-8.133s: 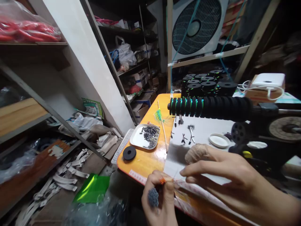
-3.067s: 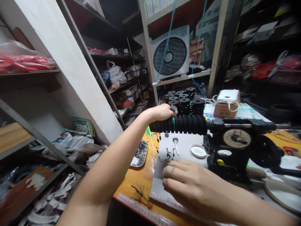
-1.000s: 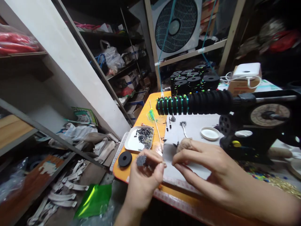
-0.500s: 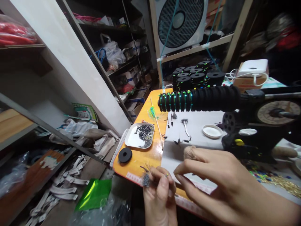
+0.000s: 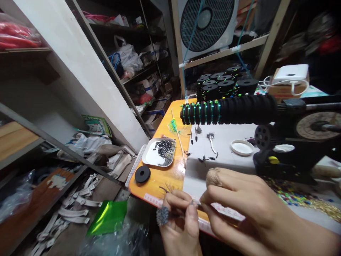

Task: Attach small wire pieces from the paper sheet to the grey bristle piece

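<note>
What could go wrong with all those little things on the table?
The left hand holds a grey bundle while pinching something tiny, so either might slip. The white tray of small black parts sits near the edge of the table; a bump could spill it. The right forearm might scatter the loose beads beside it.

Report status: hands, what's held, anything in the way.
Left hand holding grey bundle, thumb pinching something too small to identify. Right hand fingertips close by, contact unclear. Black roll beyond both hands, not between them.
</note>
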`<state>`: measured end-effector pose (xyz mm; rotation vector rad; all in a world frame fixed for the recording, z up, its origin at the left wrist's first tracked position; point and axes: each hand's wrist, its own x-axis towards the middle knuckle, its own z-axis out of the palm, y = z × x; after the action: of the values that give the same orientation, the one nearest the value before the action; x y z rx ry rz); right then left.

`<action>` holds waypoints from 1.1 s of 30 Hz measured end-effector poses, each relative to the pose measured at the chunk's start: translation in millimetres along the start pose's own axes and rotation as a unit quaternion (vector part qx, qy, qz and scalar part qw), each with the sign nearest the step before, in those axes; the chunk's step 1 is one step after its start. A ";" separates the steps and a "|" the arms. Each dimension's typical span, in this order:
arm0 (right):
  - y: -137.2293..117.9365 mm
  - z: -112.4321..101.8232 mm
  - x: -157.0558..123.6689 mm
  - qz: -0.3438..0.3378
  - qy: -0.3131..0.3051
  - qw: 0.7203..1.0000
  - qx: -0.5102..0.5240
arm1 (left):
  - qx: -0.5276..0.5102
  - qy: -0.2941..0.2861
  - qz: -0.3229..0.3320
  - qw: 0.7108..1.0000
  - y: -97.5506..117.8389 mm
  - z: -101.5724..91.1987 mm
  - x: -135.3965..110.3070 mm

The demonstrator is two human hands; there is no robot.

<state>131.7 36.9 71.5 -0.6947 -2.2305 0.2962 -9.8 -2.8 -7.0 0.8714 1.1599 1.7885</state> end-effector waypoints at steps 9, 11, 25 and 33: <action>0.3 0.1 -0.7 -0.007 -0.008 1.000 -0.010 | -0.011 0.025 0.030 0.999 -12.5 -0.6 2.9; 0.1 0.4 -1.4 -0.006 -0.012 1.000 -0.010 | -0.018 0.029 0.025 0.999 -12.7 0.2 1.9; 1.8 -14.0 10.2 0.103 -0.024 0.983 0.147 | -0.071 -0.020 0.015 0.997 4.4 14.1 3.2; -2.4 -20.5 11.6 0.009 -0.051 0.994 0.094 | -0.212 -0.130 0.000 0.969 22.9 14.6 9.7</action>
<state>139.4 41.4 93.5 -0.6105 -2.2558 0.5547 -7.4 5.7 20.4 0.8138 0.5800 1.7674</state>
